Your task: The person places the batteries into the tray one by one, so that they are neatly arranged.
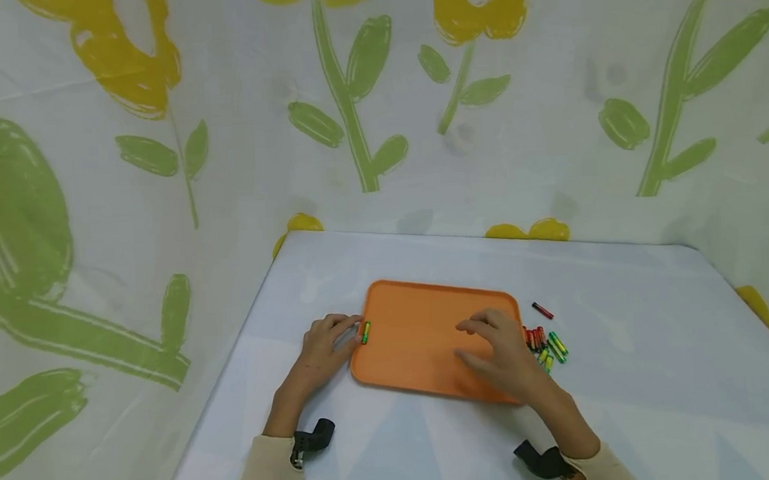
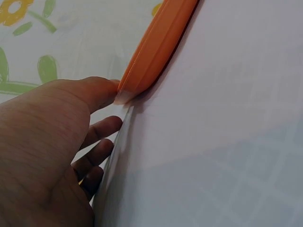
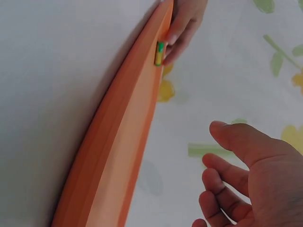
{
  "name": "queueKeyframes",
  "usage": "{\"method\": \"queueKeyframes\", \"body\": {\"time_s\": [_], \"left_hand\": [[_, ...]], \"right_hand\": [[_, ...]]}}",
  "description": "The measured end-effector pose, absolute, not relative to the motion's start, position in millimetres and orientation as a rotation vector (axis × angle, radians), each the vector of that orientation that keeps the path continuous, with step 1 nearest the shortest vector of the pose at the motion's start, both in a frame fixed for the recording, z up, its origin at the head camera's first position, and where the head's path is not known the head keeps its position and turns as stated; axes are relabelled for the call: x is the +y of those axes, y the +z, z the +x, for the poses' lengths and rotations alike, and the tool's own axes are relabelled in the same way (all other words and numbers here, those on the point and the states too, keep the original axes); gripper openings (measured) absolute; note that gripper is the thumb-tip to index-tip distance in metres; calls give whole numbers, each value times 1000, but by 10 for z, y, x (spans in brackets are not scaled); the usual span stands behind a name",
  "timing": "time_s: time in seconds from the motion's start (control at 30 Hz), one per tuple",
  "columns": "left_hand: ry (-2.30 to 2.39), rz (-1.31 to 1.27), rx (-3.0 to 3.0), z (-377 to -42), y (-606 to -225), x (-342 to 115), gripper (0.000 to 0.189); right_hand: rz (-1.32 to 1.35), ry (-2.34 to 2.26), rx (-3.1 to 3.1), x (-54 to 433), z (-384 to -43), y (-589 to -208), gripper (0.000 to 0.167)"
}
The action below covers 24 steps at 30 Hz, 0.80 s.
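Note:
An orange tray (image 1: 422, 339) lies on the table, with one green and yellow battery (image 1: 366, 332) just inside its left rim. My left hand (image 1: 321, 353) is at that rim, thumb and forefinger tips right beside the battery. The left wrist view has the thumb (image 2: 102, 92) against the tray's edge and the other fingers loosely bent below; the battery is hidden there. Over the right part of the tray hovers my right hand (image 1: 504, 353), thumb and fingers spread apart with nothing between them. In the right wrist view its fingers (image 3: 222, 172) are loosely bent, away from the tray.
Several red and black batteries (image 1: 535, 339) and green and yellow batteries (image 1: 557, 343) are grouped beyond the tray's right side. One red and black battery (image 1: 543, 311) lies apart, farther back. A flower-patterned cloth (image 1: 419, 158) hangs behind the table (image 1: 649, 313).

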<state>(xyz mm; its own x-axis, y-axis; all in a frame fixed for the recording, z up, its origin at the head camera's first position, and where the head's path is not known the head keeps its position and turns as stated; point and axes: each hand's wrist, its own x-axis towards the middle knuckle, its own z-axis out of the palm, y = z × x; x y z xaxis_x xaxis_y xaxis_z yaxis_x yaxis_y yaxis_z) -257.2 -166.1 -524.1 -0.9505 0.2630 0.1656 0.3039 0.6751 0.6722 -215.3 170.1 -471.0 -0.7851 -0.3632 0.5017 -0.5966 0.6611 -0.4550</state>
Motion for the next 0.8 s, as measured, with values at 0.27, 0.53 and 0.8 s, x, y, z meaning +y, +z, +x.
{"method": "queueKeyframes", "body": {"time_s": [0.27, 0.53, 0.8], "left_hand": [[-1137, -503, -2801, -2569, -5250, -1684, 42], [-1169, -517, -2803, -2549, -5232, -1665, 42], [-1172, -508, -2822, -2557, -5204, -1666, 42]], "right_hand": [[670, 808, -2492, 2109, -2041, -4744, 38], [516, 749, -2578, 2468, -1929, -4827, 40], [364, 683, -2675, 2750, -1851, -4852, 41]]}}
